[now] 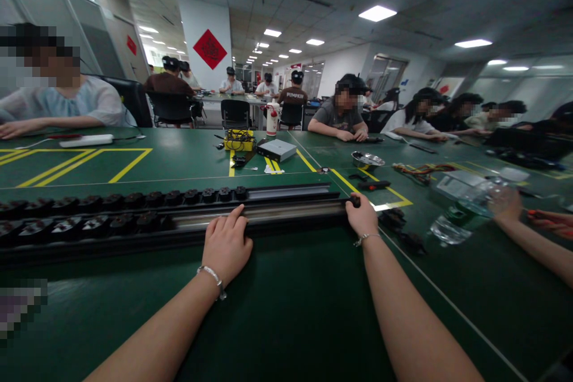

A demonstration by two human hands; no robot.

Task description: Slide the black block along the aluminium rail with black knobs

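The left hand (227, 245) lies over the near rail (295, 211), its fingers bent and its palm down. Whether it grips the rail or just leans on it, you cannot tell. The right hand (362, 218) is at 3 o'clock from it, at the rail's right end. Its thumb and fingers pinch a small black piece (355, 202).

The near rail lies on the green table (304, 310), running from 9 o'clock to 3 o'clock. Black sockets (123, 224) sit in a row on its left part, and the middle is bare. The far rail (290, 192), with sockets too, lies just past it at 12 o'clock.

The step in hand looks like working the black piece at the rail's end while the left hand keeps the rail steady. The next move seems to call for a straight rail and a black piece lined up with it.

Some things are hard to see. The right hand hides part of the black piece, so it may be a socket or the rail's own tip. The left fingertips' undersides are hidden. Both rails are cut off at 9 o'clock. At 3 o'clock, a clear bottle (452, 224) partly covers another person's hand (508, 203). Something at 8 o'clock is too blurry to name.
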